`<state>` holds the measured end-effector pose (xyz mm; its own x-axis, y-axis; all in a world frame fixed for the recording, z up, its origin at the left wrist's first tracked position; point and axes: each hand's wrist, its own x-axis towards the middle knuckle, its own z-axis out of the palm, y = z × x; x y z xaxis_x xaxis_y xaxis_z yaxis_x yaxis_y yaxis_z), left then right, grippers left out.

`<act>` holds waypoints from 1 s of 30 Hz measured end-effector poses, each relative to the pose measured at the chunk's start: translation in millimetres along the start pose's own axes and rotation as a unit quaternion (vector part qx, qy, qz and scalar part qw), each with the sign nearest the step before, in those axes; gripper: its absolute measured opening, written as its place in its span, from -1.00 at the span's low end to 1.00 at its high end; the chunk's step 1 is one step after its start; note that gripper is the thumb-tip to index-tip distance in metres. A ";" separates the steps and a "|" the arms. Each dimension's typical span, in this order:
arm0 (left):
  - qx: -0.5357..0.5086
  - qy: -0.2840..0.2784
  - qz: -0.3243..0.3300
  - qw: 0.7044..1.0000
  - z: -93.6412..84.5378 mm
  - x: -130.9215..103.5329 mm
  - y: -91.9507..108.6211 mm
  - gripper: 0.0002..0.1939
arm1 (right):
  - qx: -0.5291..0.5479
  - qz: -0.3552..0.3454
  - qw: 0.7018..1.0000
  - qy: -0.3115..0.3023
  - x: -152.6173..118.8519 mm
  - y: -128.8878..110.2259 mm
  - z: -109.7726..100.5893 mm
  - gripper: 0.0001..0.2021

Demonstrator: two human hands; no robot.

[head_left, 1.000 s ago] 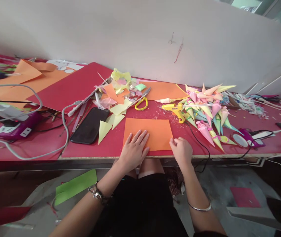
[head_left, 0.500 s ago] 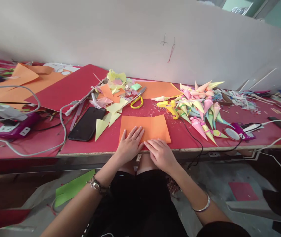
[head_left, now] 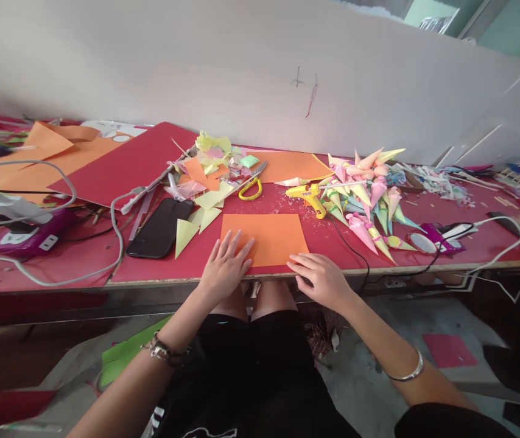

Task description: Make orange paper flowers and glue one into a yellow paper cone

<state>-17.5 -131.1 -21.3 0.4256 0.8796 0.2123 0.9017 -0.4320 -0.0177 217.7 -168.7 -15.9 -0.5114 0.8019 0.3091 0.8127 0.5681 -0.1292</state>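
Apparently smoothing orange paper (head_left: 276, 237) just below frame centre, with flat left hand (head_left: 222, 271), fingers spread, on lower left corner and loosely bent right hand (head_left: 323, 277), gripping nothing, at lower right, likely calling next for light, even pressure.

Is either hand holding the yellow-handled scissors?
No, the scissors lie on the table, while the left hand and right hand are at an orange sheet.

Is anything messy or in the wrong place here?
Yes: a green paper sheet lies below the red tabletop, as if dropped. Pale little crumbs are scattered by the yellow plastic glue gun, like litter. The orange paper rectangle in front lies flat.
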 end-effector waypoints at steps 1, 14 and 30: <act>0.006 0.010 -0.007 1.000 -0.8 -3.0 -3.0 -0.56 | -0.001 0.006 1.000 0.003 -1.7 1.1 -0.7 -0.70; 0.015 0.022 -0.080 0.996 -13.8 -21.0 -35.1 -0.57 | -0.006 0.063 0.998 0.024 -18.2 17.8 -5.8 -0.71; 0.023 0.021 -0.036 0.999 -13.7 -19.6 -58.0 -0.58 | -0.002 0.063 0.997 0.051 -10.1 17.9 -16.7 -0.74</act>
<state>-79.1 -126.0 -11.0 0.3560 0.8988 0.2556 0.9332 -0.3565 -0.0461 242.1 -169.7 -5.6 -0.3740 0.8437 0.3851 0.8698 0.4632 -0.1701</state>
